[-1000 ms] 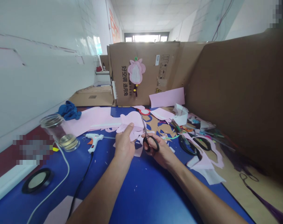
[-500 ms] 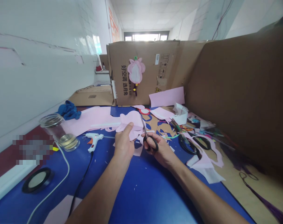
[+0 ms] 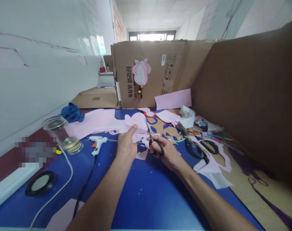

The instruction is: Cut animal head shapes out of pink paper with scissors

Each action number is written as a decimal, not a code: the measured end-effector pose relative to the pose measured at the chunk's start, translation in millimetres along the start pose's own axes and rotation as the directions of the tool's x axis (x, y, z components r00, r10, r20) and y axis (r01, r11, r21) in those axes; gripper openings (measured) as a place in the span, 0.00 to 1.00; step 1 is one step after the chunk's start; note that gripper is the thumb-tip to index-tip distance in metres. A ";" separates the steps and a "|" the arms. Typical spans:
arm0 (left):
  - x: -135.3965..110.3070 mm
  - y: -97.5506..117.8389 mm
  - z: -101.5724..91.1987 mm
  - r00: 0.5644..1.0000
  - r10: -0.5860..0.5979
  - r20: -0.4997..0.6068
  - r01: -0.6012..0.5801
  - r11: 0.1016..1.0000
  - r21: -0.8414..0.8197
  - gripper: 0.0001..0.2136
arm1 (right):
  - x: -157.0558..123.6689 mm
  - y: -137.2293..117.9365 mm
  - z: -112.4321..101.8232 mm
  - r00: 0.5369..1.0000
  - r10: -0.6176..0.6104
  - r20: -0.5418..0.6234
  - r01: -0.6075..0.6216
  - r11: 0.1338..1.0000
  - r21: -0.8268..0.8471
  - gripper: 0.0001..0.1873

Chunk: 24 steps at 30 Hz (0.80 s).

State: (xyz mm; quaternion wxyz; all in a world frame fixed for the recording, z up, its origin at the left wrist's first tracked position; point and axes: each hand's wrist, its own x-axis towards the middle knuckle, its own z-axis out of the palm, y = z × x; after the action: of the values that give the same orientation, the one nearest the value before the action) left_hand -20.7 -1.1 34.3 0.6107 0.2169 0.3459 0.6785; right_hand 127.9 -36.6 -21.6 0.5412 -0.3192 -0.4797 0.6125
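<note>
Pinched between the thumb and fingers of my left hand is a pink paper cutout with a wavy, petal-like edge. My right hand grips black-handled scissors, fingers through the loops. Their blades point up and away, along the right edge of the cutout. A narrow offcut of pink paper hangs by the blades; whether it is still joined to the cutout I cannot tell. Just left of my left hand a white hot glue gun lies on the blue tabletop.
A glass jar and black tape roll are on the left. Large pink sheets lie behind. Paper scraps and more scissors crowd the right. Cardboard walls the back, with a pink flower-shaped piece hung on it.
The cutout has tilted slightly in my left hand, and the scissors have shifted a little along its right edge. The whole view has moved slightly.
</note>
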 end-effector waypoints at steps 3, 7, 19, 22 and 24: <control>0.9 1.5 0.1 1.000 0.002 0.016 -0.002 1.000 0.007 0.18 | -1.6 -1.9 -0.9 1.000 0.011 0.017 -0.011 1.000 0.005 0.25; 1.2 1.9 0.2 1.000 -0.001 0.015 0.001 1.000 0.016 0.17 | -2.4 -3.2 -1.5 0.999 0.008 0.037 -0.009 1.000 0.029 0.24; 0.9 4.5 -0.3 1.000 -0.010 0.027 0.009 0.999 0.032 0.15 | -2.4 -3.3 -3.3 1.000 0.005 0.026 -0.005 1.000 -0.010 0.25; 1.9 6.3 -1.2 0.999 -0.006 0.033 0.005 0.999 0.045 0.15 | -2.2 -2.6 -4.6 1.000 0.007 0.026 -0.006 1.000 -0.021 0.26; 2.7 7.5 -2.4 0.999 -0.003 0.040 0.001 0.998 0.057 0.15 | -2.1 -2.1 -5.2 1.000 0.006 0.030 -0.005 1.000 -0.025 0.26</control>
State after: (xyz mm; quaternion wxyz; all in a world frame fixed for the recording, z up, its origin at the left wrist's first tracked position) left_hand -27.9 0.9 37.8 0.6119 0.2474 0.3528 0.6633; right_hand 133.8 -37.5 -21.7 0.5280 -0.3180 -0.4945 0.6128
